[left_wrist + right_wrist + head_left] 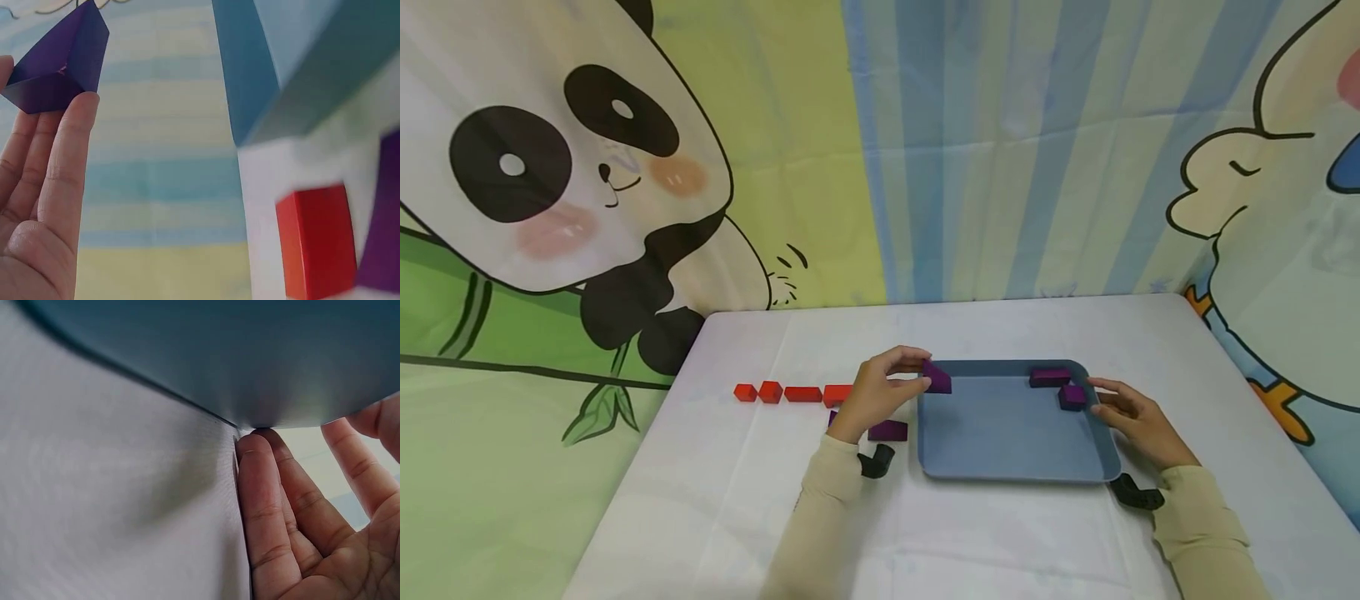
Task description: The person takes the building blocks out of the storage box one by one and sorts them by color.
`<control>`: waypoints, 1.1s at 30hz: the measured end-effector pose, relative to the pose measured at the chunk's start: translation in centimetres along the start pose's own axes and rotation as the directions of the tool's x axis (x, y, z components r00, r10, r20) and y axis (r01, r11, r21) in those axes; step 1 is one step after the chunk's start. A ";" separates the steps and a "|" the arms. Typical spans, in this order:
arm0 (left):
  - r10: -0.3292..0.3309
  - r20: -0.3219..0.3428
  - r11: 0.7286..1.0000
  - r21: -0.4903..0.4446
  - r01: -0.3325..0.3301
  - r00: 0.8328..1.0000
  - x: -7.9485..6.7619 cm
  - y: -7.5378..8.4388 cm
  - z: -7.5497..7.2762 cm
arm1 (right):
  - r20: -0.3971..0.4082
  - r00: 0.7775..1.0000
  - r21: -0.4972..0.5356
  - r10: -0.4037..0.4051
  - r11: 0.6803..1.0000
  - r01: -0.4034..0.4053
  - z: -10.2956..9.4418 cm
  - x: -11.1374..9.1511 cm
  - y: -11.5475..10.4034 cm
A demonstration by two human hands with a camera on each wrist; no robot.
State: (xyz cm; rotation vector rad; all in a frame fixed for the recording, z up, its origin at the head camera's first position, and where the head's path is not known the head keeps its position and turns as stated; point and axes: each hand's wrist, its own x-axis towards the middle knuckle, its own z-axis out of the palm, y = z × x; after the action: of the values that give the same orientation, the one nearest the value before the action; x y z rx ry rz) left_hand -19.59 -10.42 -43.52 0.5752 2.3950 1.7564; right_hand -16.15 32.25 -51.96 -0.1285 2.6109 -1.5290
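My left hand (880, 392) pinches a purple wedge-shaped block (937, 379) between thumb and fingertips, over the left rim of a blue-grey tray (1000, 442). The left wrist view shows the slanted faces of this block (84, 50). Inside the tray, near its far right corner, lie a long purple block (1049, 378) and a shorter purple block (1072, 397). At the tray's right side is my right hand (1138, 421), its fingers extended along the outer wall. The right wrist view has the fingertips (256, 447) right at the tray's lower edge and the thumb against its side.
Several red blocks (803, 394) form a row on the white table (700, 500) left of the tray. A purple block (887, 431) lies between that row and the tray; another is mostly hidden behind my left hand. Black curved pieces (877, 462) show by both wrists. Printed curtains hang behind.
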 end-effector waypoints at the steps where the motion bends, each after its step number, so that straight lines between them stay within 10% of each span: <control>1: -0.007 -0.011 1.000 -0.007 0.007 1.000 -0.3 -0.2 -0.4 | 0.000 1.000 0.003 -0.001 1.000 0.001 0.0 0.0 0.0; 16: -0.100 -0.229 0.993 0.044 0.113 0.968 -5.4 -3.8 -6.8 | -0.002 1.000 -0.017 0.025 1.000 -0.025 0.1 0.1 0.5; 33: -0.179 -0.248 0.973 0.102 0.209 0.952 -9.8 -7.3 -13.2 | 0.034 0.998 -0.044 0.059 0.997 -0.058 -0.3 0.1 0.9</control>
State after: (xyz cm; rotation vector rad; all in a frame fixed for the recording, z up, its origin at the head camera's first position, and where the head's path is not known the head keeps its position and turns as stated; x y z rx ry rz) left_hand -16.36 -27.67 -47.37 0.1372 2.6305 1.6825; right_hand -16.31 32.97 -52.59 -0.0814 2.5974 -1.4389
